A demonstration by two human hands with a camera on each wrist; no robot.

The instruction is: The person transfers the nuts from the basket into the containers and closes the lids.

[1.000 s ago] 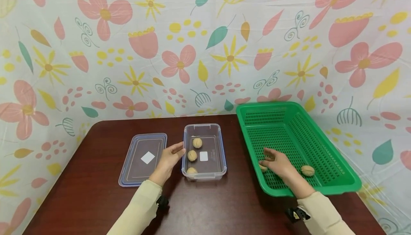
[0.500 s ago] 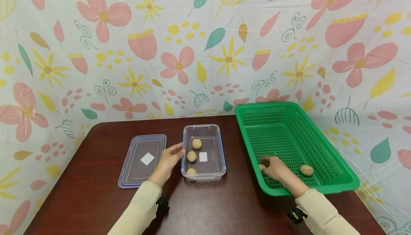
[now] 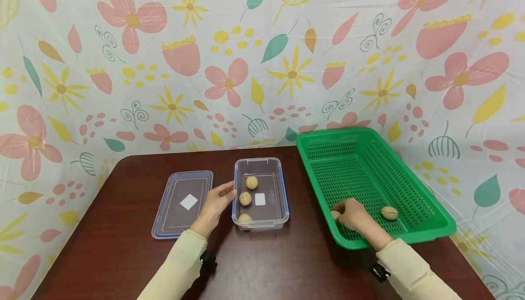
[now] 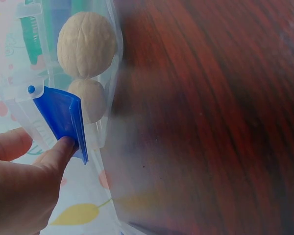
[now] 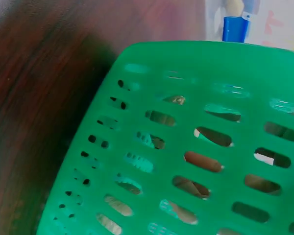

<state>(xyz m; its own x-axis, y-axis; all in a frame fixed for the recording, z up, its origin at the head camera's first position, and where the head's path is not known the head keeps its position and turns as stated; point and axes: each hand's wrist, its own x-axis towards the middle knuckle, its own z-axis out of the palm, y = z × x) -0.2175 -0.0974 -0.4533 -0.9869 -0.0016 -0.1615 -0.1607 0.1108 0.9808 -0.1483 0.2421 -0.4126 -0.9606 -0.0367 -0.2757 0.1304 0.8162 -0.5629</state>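
Observation:
My right hand (image 3: 353, 214) reaches into the green plastic basket (image 3: 428, 235), fingers curled around a walnut (image 3: 335, 215) near the left wall. Another walnut (image 3: 389, 213) lies on the basket floor to the right of that hand. From the right wrist, the basket wall (image 5: 157, 58) covers most of the hand, which shows only through the slots. My left hand (image 3: 215, 205) rests at the left side of a clear plastic container (image 3: 274, 223), a fingertip touching its blue latch (image 4: 62, 112). Inside the container sit three walnuts (image 3: 245, 199) in a row along the left.
A clear lid (image 3: 174, 209) with a blue seal and a white label lies flat left of the container, beside my left forearm. The dark wooden table (image 3: 279, 268) ends at a flower-patterned cloth (image 3: 262, 85) hanging behind.
My right hand has lowered and closed its fingers on the walnut by the basket's left wall. The basket has shifted slightly left. My left hand stays at the container.

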